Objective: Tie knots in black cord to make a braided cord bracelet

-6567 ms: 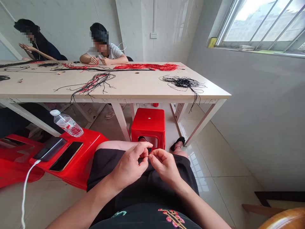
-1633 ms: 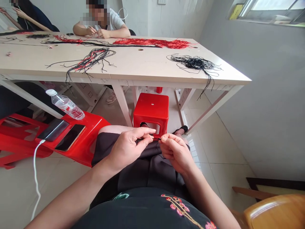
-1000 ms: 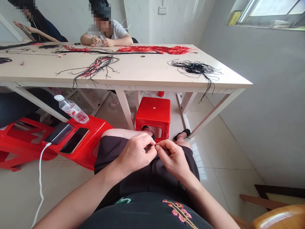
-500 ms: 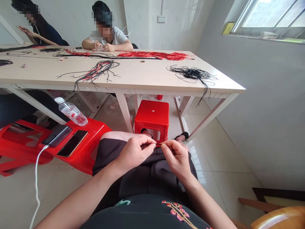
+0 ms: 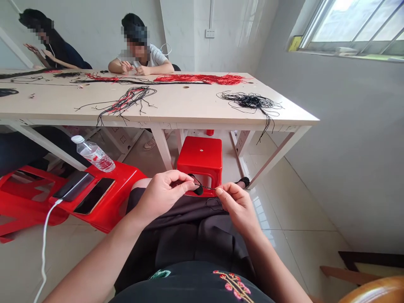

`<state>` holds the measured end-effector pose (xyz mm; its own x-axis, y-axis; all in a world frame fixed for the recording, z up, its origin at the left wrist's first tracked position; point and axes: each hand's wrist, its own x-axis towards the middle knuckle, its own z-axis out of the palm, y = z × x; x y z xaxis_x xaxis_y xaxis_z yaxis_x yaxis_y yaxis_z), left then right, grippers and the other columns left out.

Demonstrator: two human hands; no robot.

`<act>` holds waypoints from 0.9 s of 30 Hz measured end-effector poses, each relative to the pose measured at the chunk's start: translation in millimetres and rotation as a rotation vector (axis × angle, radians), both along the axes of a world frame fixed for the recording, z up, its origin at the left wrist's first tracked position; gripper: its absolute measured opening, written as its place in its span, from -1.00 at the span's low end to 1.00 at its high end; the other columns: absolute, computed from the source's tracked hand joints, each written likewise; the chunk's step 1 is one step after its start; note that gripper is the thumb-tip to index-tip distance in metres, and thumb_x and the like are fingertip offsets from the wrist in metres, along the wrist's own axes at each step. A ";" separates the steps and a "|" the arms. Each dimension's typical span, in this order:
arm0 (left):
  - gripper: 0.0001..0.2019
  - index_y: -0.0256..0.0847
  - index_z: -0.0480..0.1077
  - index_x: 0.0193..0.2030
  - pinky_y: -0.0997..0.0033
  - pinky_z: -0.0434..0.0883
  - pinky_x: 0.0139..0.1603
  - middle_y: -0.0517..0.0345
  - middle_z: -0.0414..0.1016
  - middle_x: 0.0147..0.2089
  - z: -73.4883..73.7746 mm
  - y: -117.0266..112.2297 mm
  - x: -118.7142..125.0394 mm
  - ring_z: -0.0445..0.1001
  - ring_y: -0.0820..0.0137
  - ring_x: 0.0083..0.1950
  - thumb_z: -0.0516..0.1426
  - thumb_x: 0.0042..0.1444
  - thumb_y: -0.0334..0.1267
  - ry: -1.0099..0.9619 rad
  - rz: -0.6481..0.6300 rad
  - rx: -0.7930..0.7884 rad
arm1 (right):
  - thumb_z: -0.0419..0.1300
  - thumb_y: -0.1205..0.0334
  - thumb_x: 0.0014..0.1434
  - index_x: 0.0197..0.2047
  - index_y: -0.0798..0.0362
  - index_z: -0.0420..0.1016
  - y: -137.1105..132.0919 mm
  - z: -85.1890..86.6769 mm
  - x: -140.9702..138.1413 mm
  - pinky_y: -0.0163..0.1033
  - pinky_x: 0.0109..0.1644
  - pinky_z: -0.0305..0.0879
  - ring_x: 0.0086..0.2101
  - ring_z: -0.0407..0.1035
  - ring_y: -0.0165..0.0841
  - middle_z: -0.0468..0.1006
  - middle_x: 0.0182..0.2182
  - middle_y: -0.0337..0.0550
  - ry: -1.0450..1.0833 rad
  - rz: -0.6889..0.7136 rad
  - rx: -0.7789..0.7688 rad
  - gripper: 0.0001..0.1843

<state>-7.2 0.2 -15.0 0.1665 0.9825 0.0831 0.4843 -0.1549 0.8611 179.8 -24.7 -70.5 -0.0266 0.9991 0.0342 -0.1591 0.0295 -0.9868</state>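
Above my lap, a thin black cord [image 5: 206, 187] runs between my two hands and looks twisted or knotted along its short stretch. My left hand [image 5: 167, 191] pinches one end between thumb and forefinger. On the other side my right hand [image 5: 236, 204] grips the cord the same way, its remaining fingers curled in. A loose loop of the cord hangs below, beside the right fingertips. Behind the cord stands a red plastic stool [image 5: 200, 153], partly under the table.
On the long table [image 5: 186, 103] lie a black cord tangle [image 5: 249, 100], a black-and-red cord bundle [image 5: 129, 101] and red cords [image 5: 202, 78]. Two people sit across it. Left of me, another red stool [image 5: 126, 172] holds a water bottle [image 5: 96, 156], a phone [image 5: 94, 196] and a power bank [image 5: 74, 185].
My hands have moved apart, the left one further left and slightly up, so a longer stretch of cord shows between them. The view has tilted slightly.
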 end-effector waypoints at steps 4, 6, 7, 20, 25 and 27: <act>-0.83 -0.21 0.50 -0.32 0.56 0.47 -0.29 0.19 0.59 -0.38 1.8 -1.5 -4.1 0.54 0.46 -0.34 0.23 -0.01 -0.17 -0.155 0.028 -0.088 | 0.24 0.01 0.05 -0.49 0.08 0.31 0.8 0.1 -4.5 -0.38 -0.57 -0.22 -0.62 -0.12 -0.57 0.09 -0.66 -0.41 0.167 0.075 -0.091 -0.67; -0.83 -0.23 0.49 -0.32 0.53 0.49 -0.26 0.18 0.59 -0.38 2.3 -3.3 -4.5 0.55 0.44 -0.34 0.23 -0.02 -0.18 -0.201 0.030 -0.118 | 0.25 0.01 0.03 -0.48 0.09 0.33 1.0 0.7 -5.7 -0.38 -0.58 -0.23 -0.62 -0.12 -0.57 0.09 -0.66 -0.41 0.235 0.095 -0.135 -0.68; -0.83 -0.23 0.49 -0.31 0.51 0.50 -0.24 0.17 0.59 -0.37 2.2 -4.2 -4.5 0.56 0.43 -0.33 0.24 -0.02 -0.19 -0.219 0.032 -0.122 | 0.26 0.01 0.02 -0.47 0.09 0.34 1.1 1.1 -5.8 -0.39 -0.58 -0.24 -0.62 -0.11 -0.57 0.09 -0.66 -0.41 0.260 0.101 -0.154 -0.68; -0.77 -0.23 0.48 -0.23 0.47 0.51 -0.19 0.13 0.57 -0.28 0.6 -9.5 -6.1 0.54 0.42 -0.27 0.22 0.00 -0.15 -0.163 -0.015 -0.064 | 0.27 0.05 0.01 -0.39 0.10 0.39 -2.7 4.7 -4.7 -0.40 -0.58 -0.23 -0.62 -0.08 -0.58 0.12 -0.67 -0.40 0.310 0.098 -0.196 -0.72; -0.79 -0.22 0.47 -0.28 0.51 0.47 -0.23 0.16 0.54 -0.34 2.7 -10.7 -7.7 0.51 0.45 -0.31 0.18 0.04 -0.12 -0.095 0.008 -0.056 | 0.28 0.04 0.00 -0.41 0.10 0.38 -1.7 4.2 -5.2 -0.41 -0.59 -0.23 -0.63 -0.09 -0.59 0.12 -0.67 -0.41 0.303 0.111 -0.188 -0.71; -0.80 -0.22 0.46 -0.28 0.51 0.45 -0.22 0.16 0.53 -0.32 1.9 -11.5 -7.6 0.50 0.46 -0.29 0.17 0.05 -0.13 -0.077 0.003 -0.034 | 0.28 0.04 0.00 -0.43 0.10 0.36 -1.4 4.0 -5.8 -0.41 -0.59 -0.22 -0.62 -0.08 -0.58 0.13 -0.67 -0.41 0.295 0.112 -0.184 -0.71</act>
